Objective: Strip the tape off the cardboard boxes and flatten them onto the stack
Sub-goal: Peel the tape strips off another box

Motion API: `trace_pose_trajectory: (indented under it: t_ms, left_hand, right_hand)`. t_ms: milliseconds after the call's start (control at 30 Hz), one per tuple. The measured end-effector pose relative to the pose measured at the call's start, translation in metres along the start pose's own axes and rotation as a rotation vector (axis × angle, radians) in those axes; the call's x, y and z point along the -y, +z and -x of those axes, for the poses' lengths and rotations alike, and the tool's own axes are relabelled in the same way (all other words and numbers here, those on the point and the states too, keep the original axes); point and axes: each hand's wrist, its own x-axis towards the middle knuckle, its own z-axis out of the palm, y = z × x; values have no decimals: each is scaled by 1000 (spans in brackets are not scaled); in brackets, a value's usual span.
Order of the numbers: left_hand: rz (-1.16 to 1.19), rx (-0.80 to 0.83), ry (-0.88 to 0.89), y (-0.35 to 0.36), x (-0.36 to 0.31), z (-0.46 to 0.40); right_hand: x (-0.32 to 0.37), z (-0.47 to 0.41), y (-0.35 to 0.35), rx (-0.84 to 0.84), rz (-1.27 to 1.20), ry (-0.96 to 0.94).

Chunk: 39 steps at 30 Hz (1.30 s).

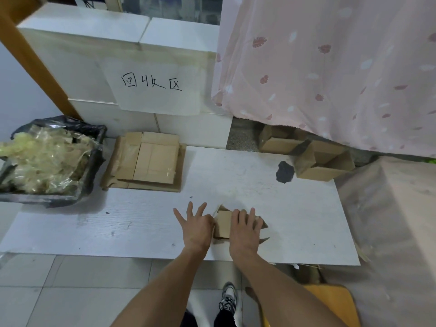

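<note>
Both hands are flat — the left hand (197,228) spread beside, the right hand (244,228) pressed on the small cardboard box (223,226) on the white board (295,220). It should be squashed evenly, then moved to the flat stack (151,161).

Only one text can be read. On a white sheet of paper (151,87), three Chinese characters are written by hand with a black pen: 回收区. The sheet is fixed on the front of the white tiled wall (77,57), above the stack of flat cardboard (147,161). The characters stand in one row, from left to right, and the row goes a little downward to the right. The strokes are thin and a little uneven. On the cardboard pieces, on the black bin (94,159) and on the pink curtain (330,74) I can read no letters or numbers; the curtain has only a leaf pattern.
</note>
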Motion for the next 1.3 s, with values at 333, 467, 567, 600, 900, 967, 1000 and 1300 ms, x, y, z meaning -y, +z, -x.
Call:
trace_pose_trajectory:
  t_ms: [333, 467, 567, 600, 900, 967, 1000, 1300]
  left_hand:
    - [-17, -65, -299, -26, 79, -9]
    - [136, -73, -211, -22, 54, -4]
    - [192, -103, -180, -14, 40, 5]
    - [198, -121, -174, -14, 38, 7]
    - [188, -227, -130, -38, 29, 16]
    - [183, -241, -131, -46, 27, 19]
    - [189, -241, -121, -48, 28, 21]
    - [358, -305, -78, -57, 73, 71]
  right_hand:
    - [-9, -6, -6, 31, 62, 40]
    - [18, -6, -8, -17, 18, -68]
    - [23, -5, -6, -2, 28, -83]
    - [20, -6, -7, -1, 25, -73]
    - [-2, -10, -39, -11, -113, -119]
    - [12, -9, -46, -51, -168, -272]
    - [21, -9, -49, -69, -242, -335]
    - [84, 1, -56, -190, -327, -630]
